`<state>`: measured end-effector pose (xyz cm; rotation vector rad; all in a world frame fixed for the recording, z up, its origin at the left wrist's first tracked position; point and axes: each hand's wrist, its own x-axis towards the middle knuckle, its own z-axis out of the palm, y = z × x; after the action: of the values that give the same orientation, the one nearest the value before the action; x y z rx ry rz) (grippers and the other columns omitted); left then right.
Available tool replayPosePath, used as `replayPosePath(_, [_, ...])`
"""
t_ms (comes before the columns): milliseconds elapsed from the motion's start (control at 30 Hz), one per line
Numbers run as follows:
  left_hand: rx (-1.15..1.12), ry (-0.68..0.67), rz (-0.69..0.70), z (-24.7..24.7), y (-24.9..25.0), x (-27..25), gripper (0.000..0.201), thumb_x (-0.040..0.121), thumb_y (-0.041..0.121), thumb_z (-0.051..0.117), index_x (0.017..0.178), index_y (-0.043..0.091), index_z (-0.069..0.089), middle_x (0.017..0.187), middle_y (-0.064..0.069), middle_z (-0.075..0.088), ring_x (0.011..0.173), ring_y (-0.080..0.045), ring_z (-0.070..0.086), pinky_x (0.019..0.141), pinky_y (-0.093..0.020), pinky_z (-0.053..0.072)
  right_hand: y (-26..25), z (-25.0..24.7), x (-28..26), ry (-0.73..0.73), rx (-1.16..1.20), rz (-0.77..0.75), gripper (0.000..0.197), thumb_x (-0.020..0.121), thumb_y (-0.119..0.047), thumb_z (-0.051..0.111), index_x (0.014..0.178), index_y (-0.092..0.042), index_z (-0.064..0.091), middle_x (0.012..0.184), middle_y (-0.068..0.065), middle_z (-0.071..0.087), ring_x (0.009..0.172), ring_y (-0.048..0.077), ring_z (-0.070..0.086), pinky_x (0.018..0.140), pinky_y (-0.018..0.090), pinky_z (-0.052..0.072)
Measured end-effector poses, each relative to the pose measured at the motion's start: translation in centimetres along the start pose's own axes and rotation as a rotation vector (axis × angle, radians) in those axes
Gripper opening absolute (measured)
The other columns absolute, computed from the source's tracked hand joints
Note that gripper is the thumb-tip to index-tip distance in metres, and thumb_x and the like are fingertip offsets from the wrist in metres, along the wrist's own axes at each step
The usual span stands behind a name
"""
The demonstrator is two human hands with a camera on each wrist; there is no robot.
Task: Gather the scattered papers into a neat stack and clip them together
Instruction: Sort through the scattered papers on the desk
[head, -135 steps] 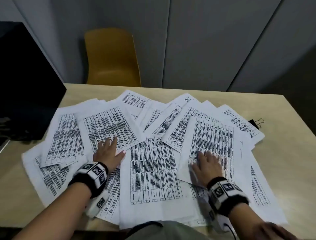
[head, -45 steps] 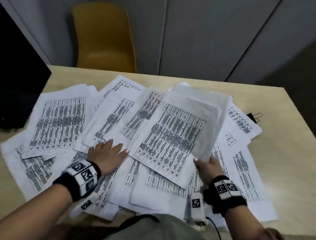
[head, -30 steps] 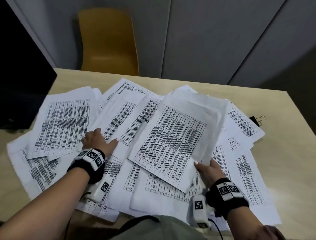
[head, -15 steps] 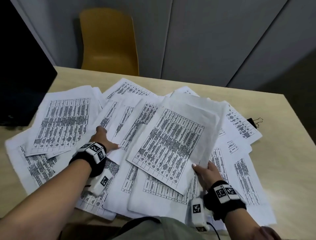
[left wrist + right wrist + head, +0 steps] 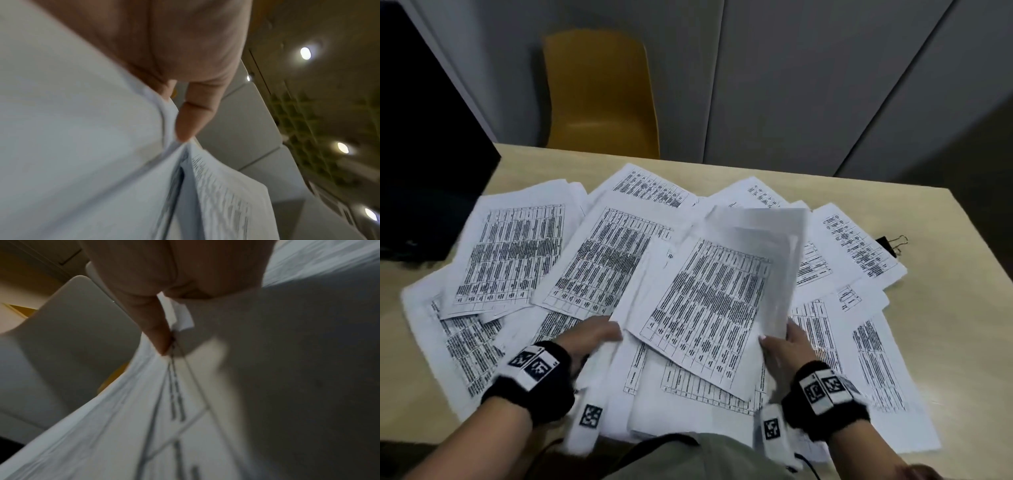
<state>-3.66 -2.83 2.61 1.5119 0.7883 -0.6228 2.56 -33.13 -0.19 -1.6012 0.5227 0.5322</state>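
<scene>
Printed sheets lie spread across the wooden table (image 5: 945, 281). A tilted bundle of papers (image 5: 709, 301) sits raised in the middle. My right hand (image 5: 786, 344) pinches its near right edge, thumb on top and fingers hidden beneath. My left hand (image 5: 594, 337) grips the near left edge, its fingertips tucked under the sheets. In the left wrist view the thumb (image 5: 193, 113) presses on paper edges (image 5: 82, 146). The right wrist view shows the thumb (image 5: 152, 324) clamped on several sheets (image 5: 123, 418). A black binder clip (image 5: 890, 244) lies at the far right, partly under a sheet.
More loose sheets (image 5: 513, 253) fan out to the left and behind the bundle, others to the right (image 5: 876, 359). A black monitor (image 5: 424, 154) stands at the table's left edge. A yellow chair (image 5: 599, 92) is behind the table, against grey wall panels.
My left hand left the sheets on the left and came toward me to the bundle's near left edge. The right hand kept its hold. The bundle's far sheets have lifted.
</scene>
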Motion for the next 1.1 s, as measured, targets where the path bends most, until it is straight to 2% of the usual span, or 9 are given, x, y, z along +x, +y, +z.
replayPosePath(67, [-0.099,-0.007,-0.080,-0.2,0.5,0.1,0.068,0.053,0.049,0.077,0.109,0.012,0.067,0.106,-0.015,0.069,0.102,-0.032,0.061,0.105,-0.049,0.037,-0.2,0.8,-0.3,0.009,0.034,-0.001,0.030,0.084,0.011,0.048,0.108,-0.007,0.049,0.087,0.015,0.059,0.074,0.030,0.057,0.069,0.041,0.052])
replayPosePath(167, [0.171,0.004,-0.056,0.6,1.4,-0.6,0.096,0.060,0.071,0.068,0.138,0.020,0.042,0.146,-0.008,0.040,0.135,-0.030,0.036,0.113,-0.052,0.021,-0.2,1.6,-0.6,-0.047,0.034,0.042,0.033,0.083,0.014,0.048,0.108,-0.007,0.048,0.088,0.014,0.057,0.079,0.031,0.056,0.081,0.046,0.051])
replayPosePath(333, [0.318,0.124,0.064,3.0,1.3,-1.1,0.067,0.085,0.014,0.064,0.141,0.007,0.030,0.147,-0.015,0.037,0.132,-0.031,0.038,0.107,-0.040,0.030,-0.6,1.3,-1.1,-0.185,0.064,0.123,0.035,0.079,0.016,0.053,0.107,-0.006,0.049,0.095,0.015,0.056,0.086,0.028,0.057,0.079,0.034,0.052])
replayPosePath(500, [0.119,0.042,0.012,2.1,1.1,-1.0,0.082,0.072,0.038,0.074,0.140,0.014,0.034,0.145,-0.011,0.041,0.133,-0.030,0.038,0.111,-0.047,0.022,-0.4,0.2,-0.3,-0.172,0.139,0.110,0.043,0.080,0.014,0.053,0.120,0.000,0.044,0.100,0.016,0.059,0.095,0.030,0.057,0.097,0.039,0.043])
replayPosePath(667, [0.216,0.074,0.073,2.6,0.8,-0.2,0.042,0.084,0.016,0.063,0.123,0.010,0.048,0.122,-0.008,0.058,0.107,-0.025,0.052,0.099,-0.042,0.035,-1.4,1.1,-0.8,-0.241,-0.018,0.073,0.032,0.082,0.001,0.060,0.111,-0.008,0.049,0.099,0.011,0.062,0.081,0.019,0.062,0.060,0.017,0.054])
replayPosePath(767, [0.176,0.172,0.156,2.4,0.9,-0.1,0.033,0.087,0.012,0.059,0.119,0.015,0.052,0.113,-0.006,0.060,0.103,-0.024,0.053,0.095,-0.040,0.037,-2.6,-0.2,1.4,0.123,-0.069,-0.046,0.029,0.083,-0.006,0.061,0.112,-0.004,0.056,0.095,0.014,0.061,0.065,0.017,0.057,0.054,0.022,0.047])
replayPosePath(867, [0.122,0.260,0.186,1.5,0.7,0.2,0.028,0.087,0.011,0.060,0.113,0.018,0.053,0.105,-0.007,0.062,0.101,-0.026,0.055,0.094,-0.040,0.038,-4.5,-3.3,3.6,0.471,-0.099,-0.026,0.039,0.084,-0.013,0.059,0.121,-0.010,0.048,0.113,0.011,0.053,0.090,0.025,0.057,0.076,0.030,0.045])
replayPosePath(967, [0.142,0.265,0.169,1.3,0.2,0.3,0.023,0.086,0.010,0.059,0.107,0.017,0.052,0.089,0.001,0.059,0.091,-0.023,0.054,0.083,-0.034,0.036,-5.9,-5.3,5.1,0.610,-0.331,0.161,0.067,0.079,-0.032,0.062,0.134,-0.010,0.033,0.140,0.022,0.033,0.126,0.041,0.038,0.102,0.049,0.034])
replayPosePath(1100, [0.179,0.272,0.138,1.7,-0.5,0.5,0.029,0.085,0.006,0.061,0.112,0.010,0.055,0.106,-0.009,0.061,0.096,-0.024,0.055,0.087,-0.034,0.038,-6.3,-5.5,6.6,0.617,-0.443,0.165,0.080,0.077,-0.038,0.066,0.137,-0.005,0.024,0.143,0.023,0.031,0.131,0.042,0.030,0.104,0.053,0.029])
